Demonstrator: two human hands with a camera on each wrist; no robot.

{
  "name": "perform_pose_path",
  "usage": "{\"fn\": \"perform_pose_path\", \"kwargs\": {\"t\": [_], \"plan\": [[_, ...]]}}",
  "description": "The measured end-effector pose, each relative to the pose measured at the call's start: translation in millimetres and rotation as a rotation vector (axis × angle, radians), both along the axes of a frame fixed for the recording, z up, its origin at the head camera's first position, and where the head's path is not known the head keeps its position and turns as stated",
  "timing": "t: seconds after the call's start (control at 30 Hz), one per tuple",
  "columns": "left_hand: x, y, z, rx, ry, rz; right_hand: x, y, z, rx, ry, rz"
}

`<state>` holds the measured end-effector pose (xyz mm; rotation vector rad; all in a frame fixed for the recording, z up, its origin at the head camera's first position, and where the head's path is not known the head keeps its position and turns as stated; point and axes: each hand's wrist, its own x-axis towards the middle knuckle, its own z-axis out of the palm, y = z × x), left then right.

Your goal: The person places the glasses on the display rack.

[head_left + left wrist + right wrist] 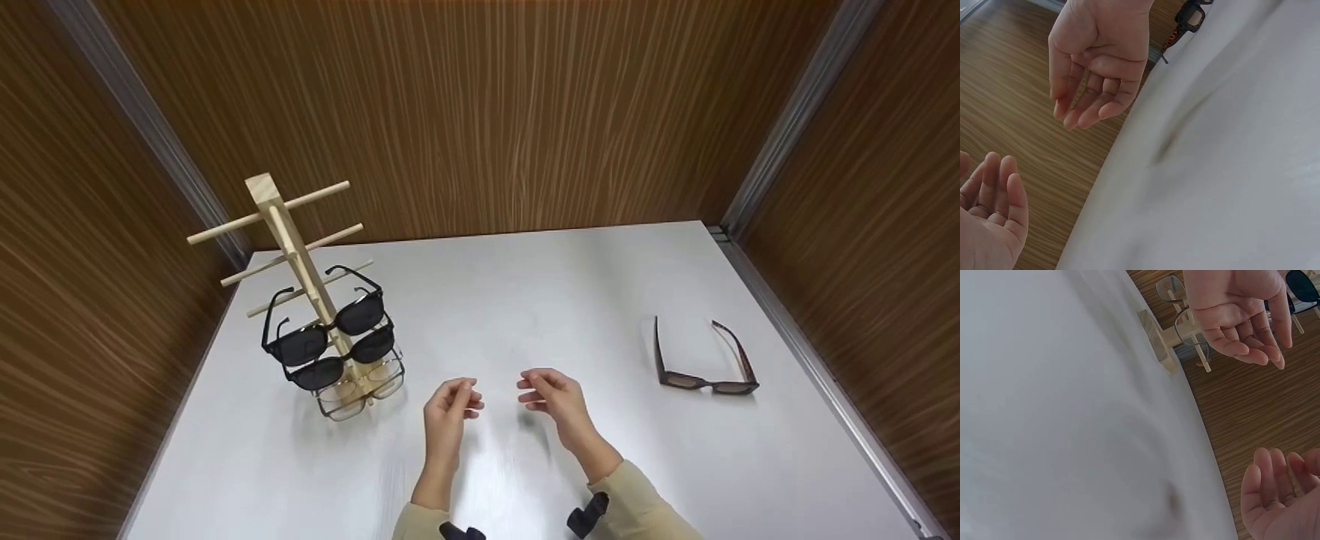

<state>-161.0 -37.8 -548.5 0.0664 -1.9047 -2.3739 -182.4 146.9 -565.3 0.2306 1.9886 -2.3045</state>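
Note:
My left hand (450, 412) hovers over the white table with its fingers loosely curled and nothing held. Facing it, my right hand (559, 405) hangs in the same relaxed way, also holding nothing; a gap separates the two. Left of the hands stands a wooden eyeglass rack (300, 259) with pegs. On its lower pegs sit black sunglasses (301, 346), a second pair of dark sunglasses (319, 373) below, and clear thin-framed glasses (346, 409) at the bottom. Off to the right, brown-lensed sunglasses (701, 382) lie on the table, temples unfolded and pointing toward the back.
The white table (510, 300) is enclosed by wood-grain panels (487, 112) at the back and both sides. Metal strips (795, 112) run along the panel corners. The rack's upper pegs (319, 193) jut out sideways and carry no glasses.

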Motion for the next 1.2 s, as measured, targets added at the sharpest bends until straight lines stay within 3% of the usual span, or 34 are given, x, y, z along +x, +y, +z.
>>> {"fn": "perform_pose_path", "kwargs": {"t": [0.13, 0.73, 1.0, 1.2], "plan": [[7.5, 3.3, 13.5, -0.009, -0.023, -0.014, 1.5, 10.1, -2.1, -0.015, -0.012, -0.030], [8.8, 31.6, 10.7, 0.013, -0.030, -0.085, 8.2, 65.3, -0.5, -0.009, -0.005, -0.195], [9.8, 47.8, 10.4, 0.002, -0.024, -0.094, 6.8, 103.4, 11.4, 0.048, 0.025, -0.242], [11.1, 61.9, 9.1, -0.002, -0.014, -0.140, 8.3, 131.7, 22.0, 0.019, 0.062, -0.311]]}}
